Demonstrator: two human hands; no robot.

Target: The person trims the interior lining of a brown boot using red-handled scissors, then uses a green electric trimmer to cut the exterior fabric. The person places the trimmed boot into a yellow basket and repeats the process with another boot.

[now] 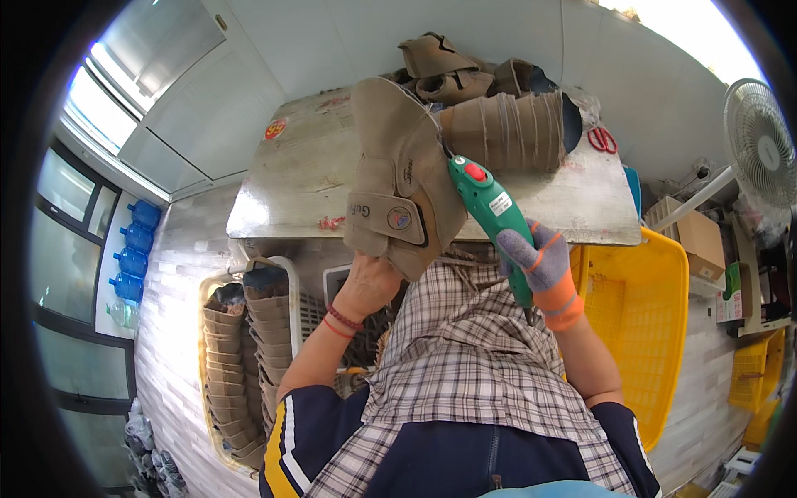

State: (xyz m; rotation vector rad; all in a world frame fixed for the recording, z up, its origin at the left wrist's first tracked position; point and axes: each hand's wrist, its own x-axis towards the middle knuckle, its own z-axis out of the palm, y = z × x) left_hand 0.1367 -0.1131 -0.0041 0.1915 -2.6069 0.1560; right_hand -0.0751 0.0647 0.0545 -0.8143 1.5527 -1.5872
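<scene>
My left hand, bare and with a red beaded bracelet at the wrist, grips a tan suede boot upper from below; its fingers are partly hidden behind the upper. The upper stands tall over the table's near edge and has a wide strap with a round badge. Wrapped in a grey and orange glove, my right hand is closed around a green handheld power tool with a red switch. Its thin dark tip meets the right edge of the upper.
The worn table bears a row of nested uppers, loose uppers and red-handled scissors. Left of my lap stands a white basket with stacked uppers; right, a yellow crate. A fan stands far right.
</scene>
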